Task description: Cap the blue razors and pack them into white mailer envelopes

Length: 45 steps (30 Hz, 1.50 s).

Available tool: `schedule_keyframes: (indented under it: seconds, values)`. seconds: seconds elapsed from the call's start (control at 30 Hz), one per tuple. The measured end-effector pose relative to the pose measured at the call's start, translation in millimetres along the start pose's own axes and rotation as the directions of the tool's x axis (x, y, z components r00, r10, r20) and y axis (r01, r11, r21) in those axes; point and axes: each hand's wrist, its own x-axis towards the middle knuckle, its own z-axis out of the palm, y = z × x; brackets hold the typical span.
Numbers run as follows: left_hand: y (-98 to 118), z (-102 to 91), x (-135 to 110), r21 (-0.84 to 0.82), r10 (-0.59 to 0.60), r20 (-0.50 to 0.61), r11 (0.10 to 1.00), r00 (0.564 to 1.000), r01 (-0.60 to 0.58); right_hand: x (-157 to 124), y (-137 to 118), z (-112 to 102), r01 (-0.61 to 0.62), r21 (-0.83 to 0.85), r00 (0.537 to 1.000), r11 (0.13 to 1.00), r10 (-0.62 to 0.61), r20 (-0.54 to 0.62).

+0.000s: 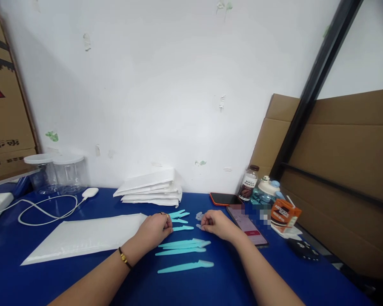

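Observation:
My left hand [155, 229], with a ring and a bracelet, is closed in a pinch at the handle end of a turquoise eyebrow razor [183, 228]. My right hand [217, 225] pinches a small translucent cap [198, 226] just right of that razor's head. Another clear cap [199, 216] lies behind it. More turquoise razors [178, 214] fan out beyond my left fingers, partly hidden by them. Nearer to me, several razors lie side by side in a loose bunch [183, 247], and a single razor [185, 267] lies closest, heads pointing right.
A white padded envelope [92, 236] lies left, with stacked envelopes [150, 187] by the wall. Clear jars [70, 174] and a white cable [47, 223] are farther left. Phones [247, 227], a bottle [249, 182], a teal jug [264, 193] and an orange carton [284, 216] stand right.

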Motion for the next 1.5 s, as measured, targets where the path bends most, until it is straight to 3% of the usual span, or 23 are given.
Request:
schedule_keyframes:
  seconds: [0.17, 0.53, 0.83, 0.93, 1.03, 1.07, 1.23, 1.4, 1.5]
  values:
    - [2, 5.7, 1, -0.025, 0.034, -0.002, 0.999, 0.999, -0.034, 0, -10, 5, 0.003, 0.071, 0.999, 0.998, -0.006, 0.037]
    - [2, 9.3, 6, -0.063, 0.085, 0.018, 0.994, 0.996, -0.084, -1, -15, 4, 0.078, 0.058, 0.997, 0.995, -0.079, 0.025]
    - [4, 21.6, 9, -0.131, 0.171, 0.048, 0.978, 0.984, -0.164, -1, -26, 8, 0.127, 0.036, 0.988, 0.991, -0.129, 0.082]
    - [2, 10.5, 7, -0.106, 0.166, 0.006, 0.981, 0.986, -0.164, -3, -16, -7, 0.107, 0.031, 0.994, 0.994, -0.106, -0.023]
    - [-3, -3.8, 5, 0.002, 0.105, -0.084, 0.994, 0.991, -0.105, -7, 4, -28, 0.032, -0.083, 0.974, 0.996, -0.05, -0.219]
    - [-6, -7.3, 5, 0.045, 0.083, -0.09, 0.996, 0.992, -0.079, -8, 11, -33, -0.003, -0.125, 0.974, 0.992, -0.026, -0.225]
    - [-10, -10.9, 5, 0.142, 0.06, -0.056, 0.988, 0.997, -0.052, -11, 26, -35, -0.076, -0.157, 0.992, 0.985, 0.058, -0.116]
    - [-2, -7.2, 3, 0.084, 0.071, -0.016, 0.994, 0.997, -0.07, -6, 16, -17, -0.065, 0.054, 0.997, 0.996, 0.063, 0.044]
    - [1, -3.9, 3, 0.045, 0.078, -0.003, 0.996, 0.997, -0.078, 0, 12, -5, -0.033, 0.142, 0.998, 0.989, 0.024, 0.061]
